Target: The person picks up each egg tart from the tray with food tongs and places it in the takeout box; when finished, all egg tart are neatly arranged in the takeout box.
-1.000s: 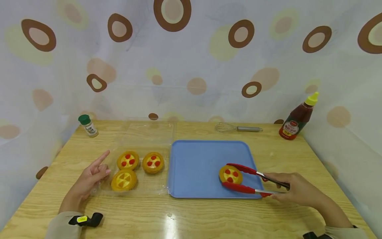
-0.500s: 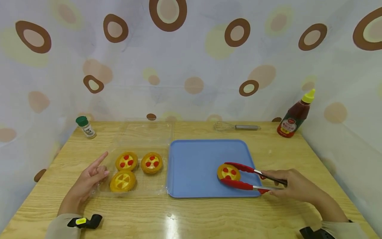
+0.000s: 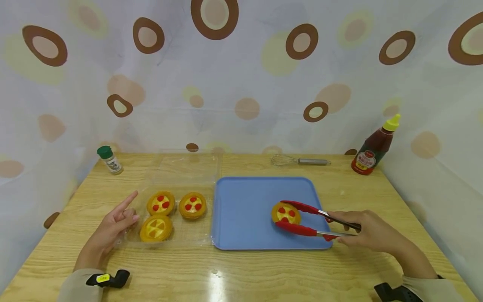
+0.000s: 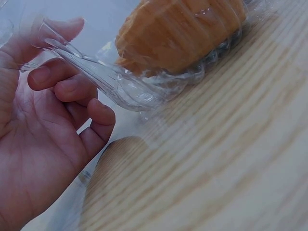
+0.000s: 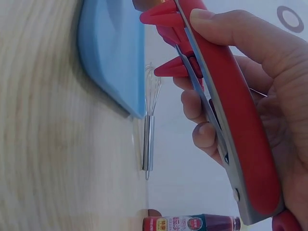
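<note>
My right hand (image 3: 371,233) grips red-tipped tongs (image 3: 298,229) by their handles; the right wrist view shows fingers and thumb round the tongs (image 5: 231,110). Between the tong tips is an egg tart (image 3: 285,213) with red dots, over the right part of a blue tray (image 3: 245,209); whether it touches the tray I cannot tell. At the left, my left hand (image 3: 113,226) holds the left rim of an open clear plastic box (image 3: 188,237), the rim (image 4: 103,79) running between thumb and curled fingers. Inside are two red-dotted tarts (image 3: 193,205) and one plain-topped tart (image 3: 156,228).
A green-capped seasoning jar (image 3: 110,160) stands at the back left of the wooden table (image 3: 166,272). Behind the tray lies a whisk (image 3: 302,161). A sauce bottle (image 3: 371,151) with a yellow cap stands at the back right. The box's clear lid (image 3: 185,167) lies folded back.
The tongs and the tart between them have shifted slightly left and away from me over the tray. My left hand stays at the box rim.
</note>
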The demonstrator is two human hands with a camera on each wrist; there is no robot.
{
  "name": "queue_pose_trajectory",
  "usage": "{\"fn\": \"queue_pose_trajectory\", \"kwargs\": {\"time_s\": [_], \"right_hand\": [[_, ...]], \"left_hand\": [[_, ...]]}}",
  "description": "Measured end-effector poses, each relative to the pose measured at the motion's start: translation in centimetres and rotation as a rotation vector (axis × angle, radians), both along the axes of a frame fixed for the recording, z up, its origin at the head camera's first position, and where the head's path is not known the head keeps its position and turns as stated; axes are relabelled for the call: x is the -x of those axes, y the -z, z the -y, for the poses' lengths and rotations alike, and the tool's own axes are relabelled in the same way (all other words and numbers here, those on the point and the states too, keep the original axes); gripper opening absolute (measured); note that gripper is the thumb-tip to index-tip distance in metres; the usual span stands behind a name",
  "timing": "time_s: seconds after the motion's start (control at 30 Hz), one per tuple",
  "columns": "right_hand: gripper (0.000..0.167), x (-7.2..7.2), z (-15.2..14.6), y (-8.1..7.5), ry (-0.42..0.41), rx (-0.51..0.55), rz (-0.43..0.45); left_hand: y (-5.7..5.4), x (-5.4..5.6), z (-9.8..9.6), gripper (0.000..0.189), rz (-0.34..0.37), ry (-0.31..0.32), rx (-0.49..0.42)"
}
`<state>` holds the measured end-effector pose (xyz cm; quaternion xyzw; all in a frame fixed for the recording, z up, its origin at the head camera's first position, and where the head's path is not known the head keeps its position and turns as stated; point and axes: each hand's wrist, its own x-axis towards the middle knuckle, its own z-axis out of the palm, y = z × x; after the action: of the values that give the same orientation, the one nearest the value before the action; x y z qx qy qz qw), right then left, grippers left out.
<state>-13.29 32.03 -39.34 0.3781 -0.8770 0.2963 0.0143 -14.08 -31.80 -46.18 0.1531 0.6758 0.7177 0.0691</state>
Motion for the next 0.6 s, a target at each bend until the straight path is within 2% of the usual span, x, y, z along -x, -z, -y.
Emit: {"fn": "queue_pose_trajectory", "kwargs": {"time_s": [0.13, 0.33, 0.6], "right_hand": [[0.053, 0.3, 1.0, -0.7, -0.001, 0.002, -0.004], [0.052, 1.1, 2.8, -1.8, -0.009, -0.016, 0.006], [0.056, 1.8, 6.0, -2.8, -0.087, 0.031, -0.004]], "left_hand": [[-0.2, -0.1, -0.2, 0.069, 0.003, -0.009, -0.001], [0.0, -0.2, -0.2, 0.069, -0.028, 0.014, -0.028], [0.1, 0.0, -0.2, 0.069, -0.029, 0.022, -0.022]]}}
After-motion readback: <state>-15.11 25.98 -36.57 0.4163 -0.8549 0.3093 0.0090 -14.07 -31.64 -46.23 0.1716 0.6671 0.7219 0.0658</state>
